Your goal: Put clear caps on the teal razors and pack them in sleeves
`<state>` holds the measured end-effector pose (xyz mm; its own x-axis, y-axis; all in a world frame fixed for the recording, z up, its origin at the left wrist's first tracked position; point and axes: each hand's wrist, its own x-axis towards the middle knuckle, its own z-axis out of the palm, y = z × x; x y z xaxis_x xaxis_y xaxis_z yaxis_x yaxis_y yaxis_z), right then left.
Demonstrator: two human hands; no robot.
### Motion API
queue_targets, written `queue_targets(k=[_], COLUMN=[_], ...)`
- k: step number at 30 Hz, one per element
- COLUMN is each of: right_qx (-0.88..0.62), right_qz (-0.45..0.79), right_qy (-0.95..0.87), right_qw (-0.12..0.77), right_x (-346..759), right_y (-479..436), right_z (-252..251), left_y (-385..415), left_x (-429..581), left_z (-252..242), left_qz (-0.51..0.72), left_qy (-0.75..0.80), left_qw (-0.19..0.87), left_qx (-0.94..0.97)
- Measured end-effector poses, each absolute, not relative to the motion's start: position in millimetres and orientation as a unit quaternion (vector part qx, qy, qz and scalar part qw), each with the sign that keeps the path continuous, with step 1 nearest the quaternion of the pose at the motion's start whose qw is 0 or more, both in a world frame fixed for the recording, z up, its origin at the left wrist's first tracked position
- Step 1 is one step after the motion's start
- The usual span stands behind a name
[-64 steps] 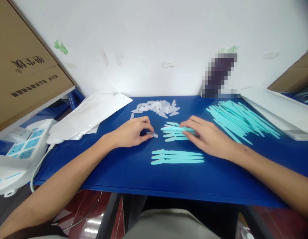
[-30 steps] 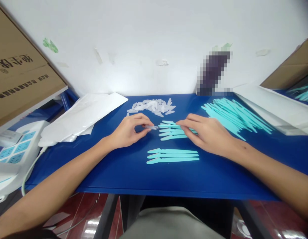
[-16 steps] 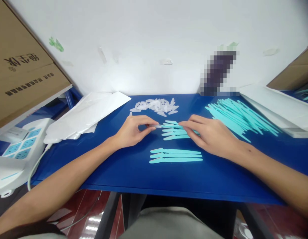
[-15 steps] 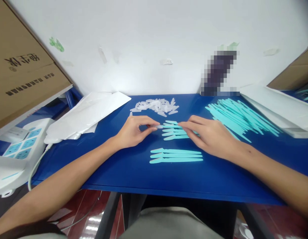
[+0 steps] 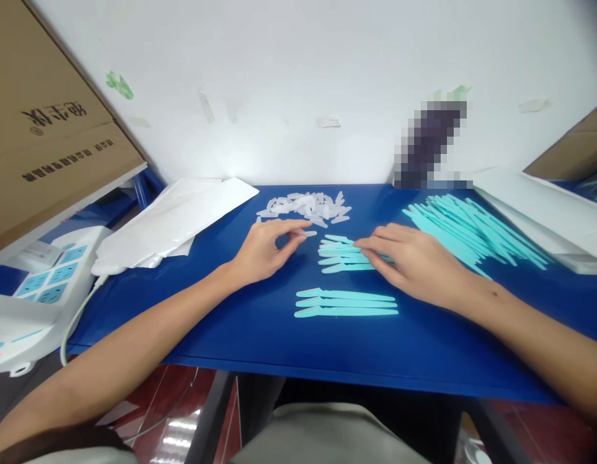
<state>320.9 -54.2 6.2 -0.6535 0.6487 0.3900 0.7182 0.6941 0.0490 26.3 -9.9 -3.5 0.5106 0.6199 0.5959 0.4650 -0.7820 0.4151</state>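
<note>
My left hand is closed in a loose pinch at a small clear plastic cap, which pokes out between thumb and forefinger. To its right, my right hand pinches the handle end of a teal eyebrow razor. That razor lies at or just above a group of several teal razors, and the fingers cover part of their handles. Nearer me, a row of 3 razors lies side by side, blades to the left. Beyond my left hand is a pile of clear caps.
A heap of teal razors lies at the right of the blue table. White plastic bags and a power strip with a cable are on the left. A cardboard box stands far left; a white wall rises behind.
My left hand has drawn away from the razor's tip, leaving a gap, and its forefinger has lifted toward the caps. My right hand stays at the razor group. The view has shifted slightly.
</note>
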Motion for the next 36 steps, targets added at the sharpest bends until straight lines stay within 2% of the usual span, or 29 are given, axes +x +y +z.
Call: queue_targets(k=[3,7,14,20,26,36], right_qx=[-0.386,-0.341,-0.244,-0.258,-0.271,-0.387], right_qz=[-0.105,-0.127,-0.015,0.003,0.035,0.115], right_qy=[-0.901,-0.909,-0.956,-0.954,-0.952,-0.911], right_qw=[0.166,0.201,0.164,0.153,0.14,0.08], right_x=[323,321,308,308,309,309], right_y=[-52,-56,-71,-69,-69,-73], right_z=[6,10,10,8,11,20], left_y=[-7,-8,-13,-14,-9,-5], left_x=[24,25,29,29,30,29], left_z=[-2,0,1,-5,-6,-4], left_qz=[0.371,0.367,0.353,0.375,0.386,0.407], left_qy=[0.361,0.416,0.464,0.438,0.399,0.395], left_qw=[0.109,0.171,0.282,0.327,0.31,0.407], left_qx=[0.849,0.814,0.762,0.749,0.772,0.716])
